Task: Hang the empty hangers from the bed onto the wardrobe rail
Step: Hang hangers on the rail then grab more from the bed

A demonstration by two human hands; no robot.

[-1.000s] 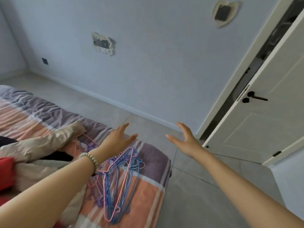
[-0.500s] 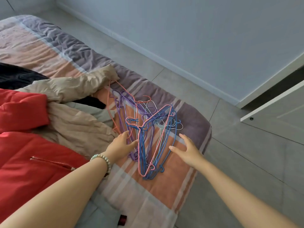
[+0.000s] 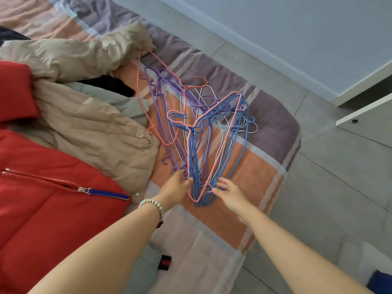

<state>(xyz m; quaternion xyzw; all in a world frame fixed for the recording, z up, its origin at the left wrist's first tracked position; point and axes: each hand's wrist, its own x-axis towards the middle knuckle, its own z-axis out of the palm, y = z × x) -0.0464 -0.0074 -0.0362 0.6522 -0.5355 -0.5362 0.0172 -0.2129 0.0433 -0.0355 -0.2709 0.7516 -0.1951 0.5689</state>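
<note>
A tangled pile of thin wire hangers (image 3: pixel 197 128) in pink, blue, purple and white lies on the striped bedspread (image 3: pixel 254 172) near the bed's corner. My left hand (image 3: pixel 176 186), with a bead bracelet on the wrist, reaches the near left end of the pile, and its fingertips touch the purple and blue wires. My right hand (image 3: pixel 228 193) meets the near right end, its fingers spread against the blue and pink wires. Neither hand has clearly closed around a hanger. The wardrobe rail is out of view.
A red zipped jacket (image 3: pixel 42 198) and a beige jacket (image 3: pixel 84 124) lie on the bed left of the hangers. Grey tiled floor (image 3: pixel 331 177) runs along the bed's right side. A white door edge (image 3: pixel 364 111) shows at the upper right.
The view has tilted down from the wall and door to the bed. Both hands have come together at the near end of the hanger pile and now touch it.
</note>
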